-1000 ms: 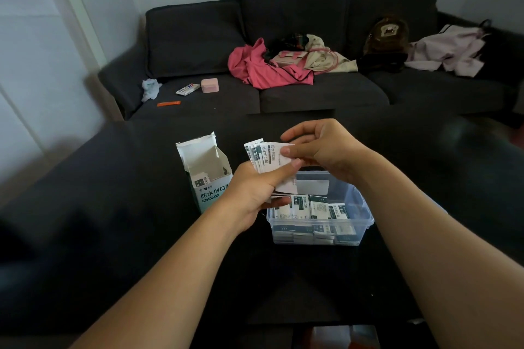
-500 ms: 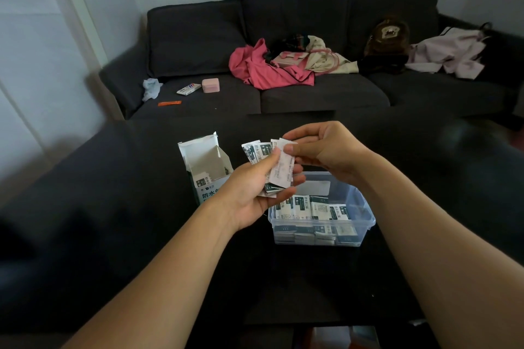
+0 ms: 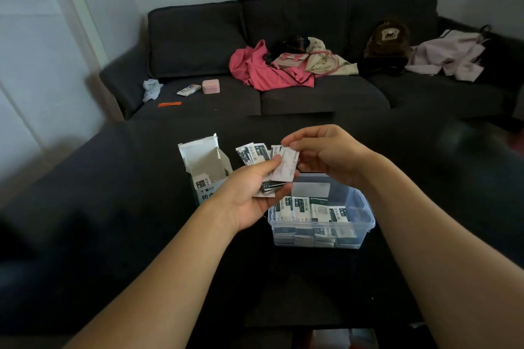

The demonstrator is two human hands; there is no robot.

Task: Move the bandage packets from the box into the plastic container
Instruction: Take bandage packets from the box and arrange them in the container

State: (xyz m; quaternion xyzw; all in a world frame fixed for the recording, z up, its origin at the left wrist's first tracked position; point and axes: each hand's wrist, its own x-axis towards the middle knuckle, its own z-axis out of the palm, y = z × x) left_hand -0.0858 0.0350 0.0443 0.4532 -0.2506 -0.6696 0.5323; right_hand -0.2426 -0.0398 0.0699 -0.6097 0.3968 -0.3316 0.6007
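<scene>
My left hand (image 3: 252, 193) grips a fanned stack of bandage packets (image 3: 255, 154), white with dark green print, just above the left rim of the clear plastic container (image 3: 365, 215). My right hand (image 3: 326, 156) pinches the top edge of one white packet (image 3: 286, 166) at the front of that stack. The container holds several packets standing in rows. The open white and green box (image 3: 207, 167) stands upright left of the container, flaps up, with at least one packet visible inside.
Everything stands on a dark table (image 3: 141, 207). Behind it is a dark grey sofa (image 3: 312, 93) with a pink garment (image 3: 263, 71), a bag, a brown backpack (image 3: 387, 39), a small pink case (image 3: 210, 86) and other small items.
My right hand has drawn one packet out of the stack toward the front, while my left hand tilted and fanned the rest slightly.
</scene>
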